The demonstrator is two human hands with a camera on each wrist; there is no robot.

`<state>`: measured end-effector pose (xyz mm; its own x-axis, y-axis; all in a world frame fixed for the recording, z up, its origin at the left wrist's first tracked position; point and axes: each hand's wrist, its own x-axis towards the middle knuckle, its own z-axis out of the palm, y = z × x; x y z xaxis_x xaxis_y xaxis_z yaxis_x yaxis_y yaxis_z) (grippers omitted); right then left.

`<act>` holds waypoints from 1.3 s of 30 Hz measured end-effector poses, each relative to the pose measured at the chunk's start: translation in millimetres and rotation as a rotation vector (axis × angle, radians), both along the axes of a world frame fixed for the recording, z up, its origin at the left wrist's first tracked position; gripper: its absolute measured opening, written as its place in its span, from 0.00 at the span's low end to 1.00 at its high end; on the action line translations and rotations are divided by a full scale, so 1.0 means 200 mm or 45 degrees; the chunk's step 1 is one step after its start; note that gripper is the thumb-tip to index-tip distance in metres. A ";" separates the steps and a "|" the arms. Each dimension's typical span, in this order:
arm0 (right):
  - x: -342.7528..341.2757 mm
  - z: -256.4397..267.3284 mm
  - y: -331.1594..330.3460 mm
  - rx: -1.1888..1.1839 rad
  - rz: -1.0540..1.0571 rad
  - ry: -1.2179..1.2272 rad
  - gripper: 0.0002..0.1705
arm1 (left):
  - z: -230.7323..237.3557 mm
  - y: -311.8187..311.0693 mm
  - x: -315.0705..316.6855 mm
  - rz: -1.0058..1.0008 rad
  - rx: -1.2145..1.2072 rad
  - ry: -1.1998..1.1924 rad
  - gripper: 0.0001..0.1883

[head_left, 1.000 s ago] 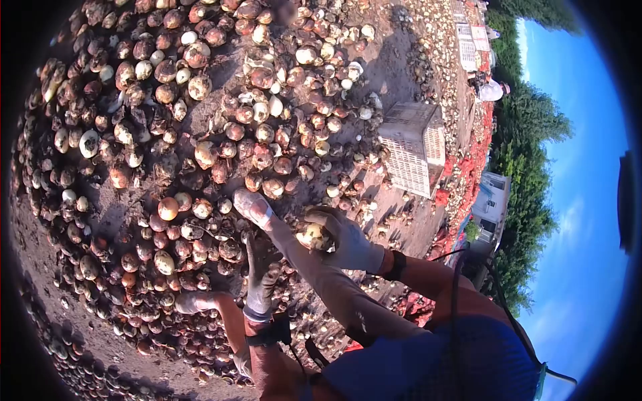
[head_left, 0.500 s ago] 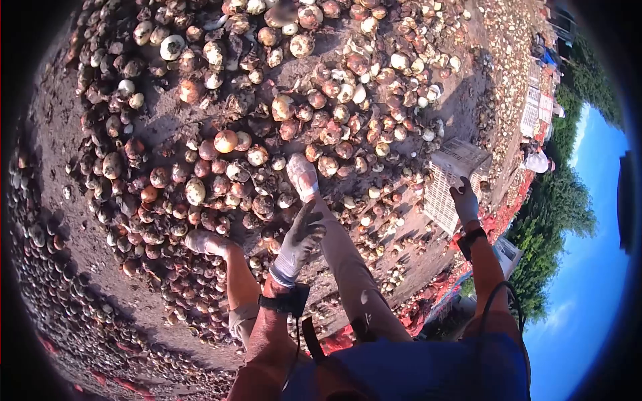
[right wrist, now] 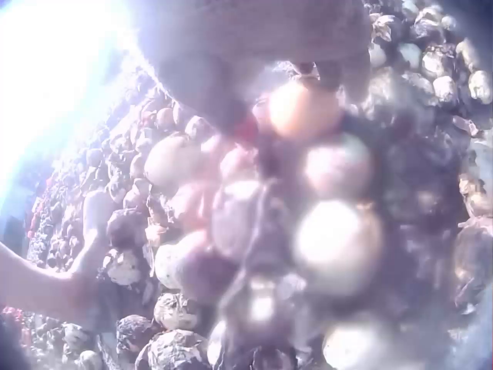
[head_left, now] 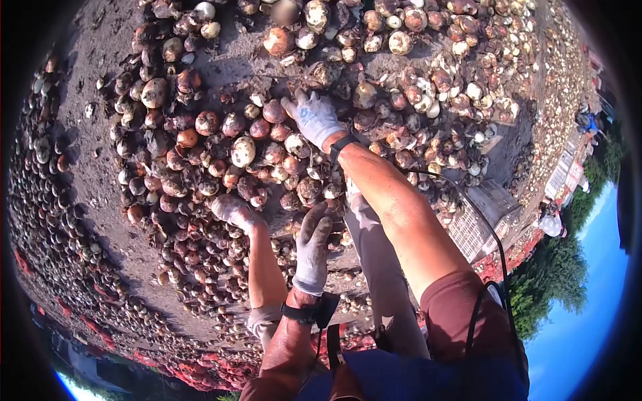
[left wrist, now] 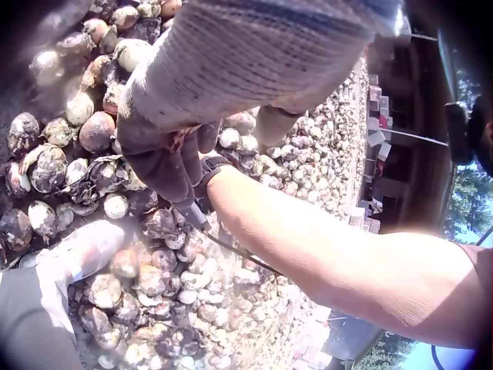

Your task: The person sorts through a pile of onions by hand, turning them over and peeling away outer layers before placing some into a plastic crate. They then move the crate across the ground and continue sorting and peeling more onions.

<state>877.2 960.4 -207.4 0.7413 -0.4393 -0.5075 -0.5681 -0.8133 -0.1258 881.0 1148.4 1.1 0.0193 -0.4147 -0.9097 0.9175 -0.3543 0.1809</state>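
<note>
My gloved right hand (head_left: 314, 120) reaches down among the onions in the head view, fingers spread and touching the pile beside a reddish onion (head_left: 274, 111). Blur and glare fill the right wrist view, where the glove (right wrist: 254, 46) lies above an orange onion (right wrist: 304, 110); whether it touches is unclear. Nearer my body, my gloved left hand (head_left: 313, 250) hangs over the pile with loosely bent fingers. No onion shows in it. In the left wrist view the left glove (left wrist: 231, 77) has darker, dirty fingers (left wrist: 158, 166) bent downward.
Onions of mixed sizes cover the ground around my left foot (head_left: 234, 212) and my other leg (head_left: 378, 267). A pale slatted crate (head_left: 471, 227) stands to the right. Farther off are stacked crates (head_left: 562, 170), a person in white (head_left: 551, 224) and trees (head_left: 548, 287).
My right hand held a pale onion at first, then was empty near the crate; it has since moved left and down to the pile. The view has turned, and my left hand stays near my legs.
</note>
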 end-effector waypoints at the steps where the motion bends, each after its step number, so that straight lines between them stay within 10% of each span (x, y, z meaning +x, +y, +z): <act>1: -0.02 -0.01 0.00 -0.034 -0.032 -0.059 0.28 | 0.00 0.00 0.00 0.072 0.025 0.009 0.23; 7: -0.47 0.54 0.08 0.119 -0.568 -0.234 0.39 | -0.01 0.02 -0.02 0.131 -0.078 0.007 0.21; 14: -1.63 1.51 -0.01 -0.544 -0.861 -0.158 0.31 | 0.01 -0.07 -0.05 -0.082 -0.278 -0.063 0.22; 20: -2.72 2.15 -0.08 -0.987 -1.796 1.150 0.55 | 0.00 -0.09 -0.10 -0.139 -0.205 -0.009 0.22; 23: -2.88 2.01 -0.07 -0.665 -1.665 0.986 0.38 | 0.00 -0.08 -0.06 -0.073 -0.120 0.046 0.21; 29: -1.55 1.03 0.06 0.314 -1.207 0.179 0.27 | 0.02 -0.08 0.01 -0.017 0.015 0.044 0.22; 35: -0.21 0.42 0.38 0.292 0.083 -0.262 0.36 | 0.02 0.01 0.12 0.238 0.033 -0.056 0.22; 39: 0.29 0.18 0.54 0.326 0.344 -0.230 0.30 | 0.02 0.05 0.20 0.363 0.088 -0.210 0.23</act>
<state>934.2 1069.1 -171.0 0.8998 -0.0930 -0.4263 -0.2886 -0.8596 -0.4217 921.3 1159.1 5.8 0.2747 -0.3086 -0.9106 0.9418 -0.1044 0.3195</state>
